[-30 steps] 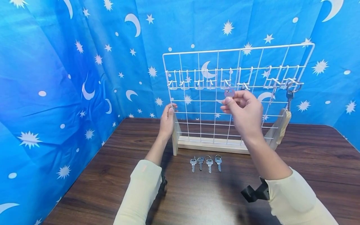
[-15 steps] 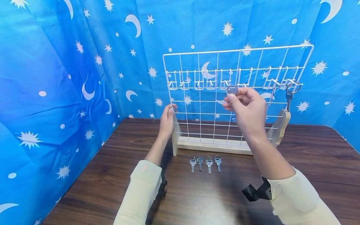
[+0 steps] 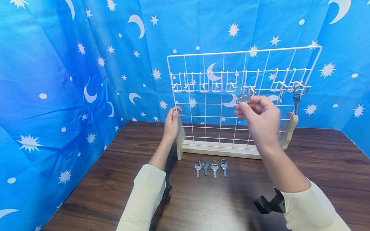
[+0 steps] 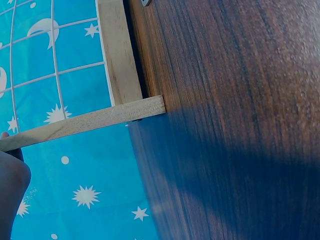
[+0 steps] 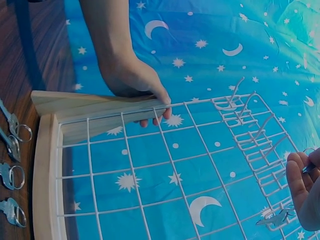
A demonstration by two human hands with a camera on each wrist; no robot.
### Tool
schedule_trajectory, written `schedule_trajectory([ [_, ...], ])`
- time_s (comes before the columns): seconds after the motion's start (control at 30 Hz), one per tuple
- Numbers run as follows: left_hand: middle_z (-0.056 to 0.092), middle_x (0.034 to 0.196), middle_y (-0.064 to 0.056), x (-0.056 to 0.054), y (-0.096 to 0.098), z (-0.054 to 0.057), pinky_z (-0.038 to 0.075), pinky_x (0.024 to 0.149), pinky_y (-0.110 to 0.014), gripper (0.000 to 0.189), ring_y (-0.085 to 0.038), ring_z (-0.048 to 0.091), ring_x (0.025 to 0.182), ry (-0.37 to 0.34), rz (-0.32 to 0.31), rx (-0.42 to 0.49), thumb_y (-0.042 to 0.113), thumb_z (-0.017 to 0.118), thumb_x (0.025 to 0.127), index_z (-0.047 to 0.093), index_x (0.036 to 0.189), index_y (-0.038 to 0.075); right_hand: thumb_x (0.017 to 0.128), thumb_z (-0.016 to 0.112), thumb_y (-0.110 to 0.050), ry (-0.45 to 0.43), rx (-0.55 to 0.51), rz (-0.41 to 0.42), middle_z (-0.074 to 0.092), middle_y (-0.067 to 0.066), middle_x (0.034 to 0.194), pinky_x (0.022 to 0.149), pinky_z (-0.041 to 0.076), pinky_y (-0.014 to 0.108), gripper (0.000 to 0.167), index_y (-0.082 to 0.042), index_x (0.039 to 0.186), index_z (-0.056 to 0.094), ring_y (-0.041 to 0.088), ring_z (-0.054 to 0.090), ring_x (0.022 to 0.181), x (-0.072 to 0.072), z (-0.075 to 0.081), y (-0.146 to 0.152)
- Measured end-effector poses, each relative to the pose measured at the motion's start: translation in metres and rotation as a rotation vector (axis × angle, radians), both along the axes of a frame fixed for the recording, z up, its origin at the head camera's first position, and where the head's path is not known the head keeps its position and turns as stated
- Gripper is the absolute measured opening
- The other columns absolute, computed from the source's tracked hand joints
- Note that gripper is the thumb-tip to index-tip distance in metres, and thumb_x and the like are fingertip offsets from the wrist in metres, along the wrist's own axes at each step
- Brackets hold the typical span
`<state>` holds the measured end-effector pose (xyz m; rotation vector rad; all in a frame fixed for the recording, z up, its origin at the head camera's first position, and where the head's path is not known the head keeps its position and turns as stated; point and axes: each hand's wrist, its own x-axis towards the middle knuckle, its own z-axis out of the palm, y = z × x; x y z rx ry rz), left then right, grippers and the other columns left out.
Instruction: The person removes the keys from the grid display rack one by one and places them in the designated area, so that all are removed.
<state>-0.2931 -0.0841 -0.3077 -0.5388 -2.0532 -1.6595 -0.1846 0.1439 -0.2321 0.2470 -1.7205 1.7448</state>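
My right hand (image 3: 263, 118) pinches a silver key (image 3: 244, 98) by its head between thumb and fingertips. The key's ring points left, just below the row of white hooks on the wire grid rack (image 3: 214, 127). In the right wrist view, the right hand (image 5: 304, 192) is partly cut off, and another key (image 5: 275, 217) hangs at the hooks beside it. My left hand (image 3: 171, 125) holds the rack's wooden left upright (image 3: 180, 141); its fingers wrap behind the edge. Several silver keys with rings, one of them a key (image 3: 215, 168), lie in a row on the table before the rack.
At the rack's right end hangs a key (image 3: 297, 98) on a large ring. The rack's wooden base bar (image 3: 219, 148) stands on the dark wood table (image 3: 115, 179). Behind is a blue curtain (image 3: 110, 48) with stars and moons.
My right hand has moved right and slightly down along the hooks, carrying the key; the key turned and its ring now points left. The left hand stays on the upright.
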Motion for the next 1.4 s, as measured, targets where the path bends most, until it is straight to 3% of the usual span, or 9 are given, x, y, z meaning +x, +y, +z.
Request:
schedule_trajectory([
  [0.07, 0.053, 0.116, -0.022, 0.000, 0.000, 0.000, 0.038, 0.096, -0.043, 0.030, -0.038, 0.050, 0.110, -0.002, 0.001, 0.003, 0.012, 0.030, 0.102, 0.048, 0.117, -0.006, 0.087, 0.062, -0.003, -0.011, 0.029, -0.012, 0.068, 0.002, 0.078, 0.068, 0.052, 0.022, 0.003, -0.003, 0.089, 0.060, 0.013, 0.067, 0.070, 0.002, -0.003, 0.001],
  [0.3, 0.053, 0.119, -0.020, -0.030, -0.005, -0.022, 0.037, 0.096, -0.043, 0.032, -0.035, 0.051, 0.111, -0.005, -0.010, 0.012, 0.019, 0.031, 0.102, 0.049, 0.120, -0.001, 0.089, 0.062, -0.008, -0.064, 0.064, -0.015, 0.068, 0.001, 0.081, 0.071, 0.051, 0.021, 0.011, 0.001, 0.095, 0.059, 0.013, 0.067, 0.073, 0.006, -0.014, 0.004],
  [0.4, 0.053, 0.120, -0.019, -0.032, -0.005, -0.024, 0.037, 0.097, -0.043, 0.035, -0.033, 0.051, 0.112, 0.002, -0.006, 0.004, 0.023, 0.030, 0.102, 0.049, 0.120, 0.000, 0.089, 0.062, -0.008, -0.070, 0.056, 0.006, 0.068, 0.001, 0.081, 0.071, 0.051, 0.021, 0.011, 0.001, 0.095, 0.059, 0.013, 0.067, 0.073, 0.006, -0.020, 0.005],
  [0.57, 0.054, 0.118, -0.014, -0.031, -0.005, -0.024, 0.039, 0.095, -0.039, 0.036, -0.027, 0.052, 0.110, 0.009, 0.007, -0.009, 0.026, 0.030, 0.102, 0.049, 0.120, 0.001, 0.089, 0.061, -0.007, -0.082, 0.041, 0.033, 0.069, -0.001, 0.080, 0.069, 0.051, 0.022, 0.009, 0.000, 0.093, 0.058, 0.011, 0.067, 0.072, 0.007, -0.030, 0.006],
  [0.87, 0.055, 0.117, -0.012, -0.031, -0.005, -0.025, 0.039, 0.095, -0.040, 0.037, -0.030, 0.052, 0.110, 0.008, 0.011, -0.012, 0.026, 0.030, 0.102, 0.049, 0.120, -0.001, 0.088, 0.062, -0.006, -0.143, 0.049, 0.033, 0.069, -0.003, 0.077, 0.068, 0.051, 0.021, 0.009, 0.002, 0.092, 0.058, 0.010, 0.067, 0.070, 0.009, -0.046, 0.009],
  [1.13, 0.054, 0.119, -0.019, -0.028, -0.005, -0.021, 0.038, 0.095, -0.043, 0.034, -0.031, 0.052, 0.110, 0.003, 0.020, -0.010, 0.021, 0.030, 0.102, 0.050, 0.119, 0.000, 0.087, 0.059, 0.002, -0.184, -0.122, 0.155, 0.069, -0.003, 0.072, 0.065, 0.053, 0.023, 0.013, 0.012, 0.091, 0.051, 0.010, 0.067, 0.066, 0.007, -0.058, 0.013],
  [1.4, 0.051, 0.118, -0.026, -0.002, 0.000, -0.001, 0.037, 0.096, -0.044, 0.031, -0.039, 0.049, 0.110, 0.000, 0.014, -0.021, 0.012, 0.029, 0.102, 0.046, 0.118, -0.009, 0.090, 0.056, 0.001, -0.310, -0.213, 0.270, 0.069, 0.000, 0.073, 0.066, 0.053, 0.023, 0.005, -0.002, 0.086, 0.056, 0.010, 0.067, 0.068, 0.003, -0.072, 0.020],
])
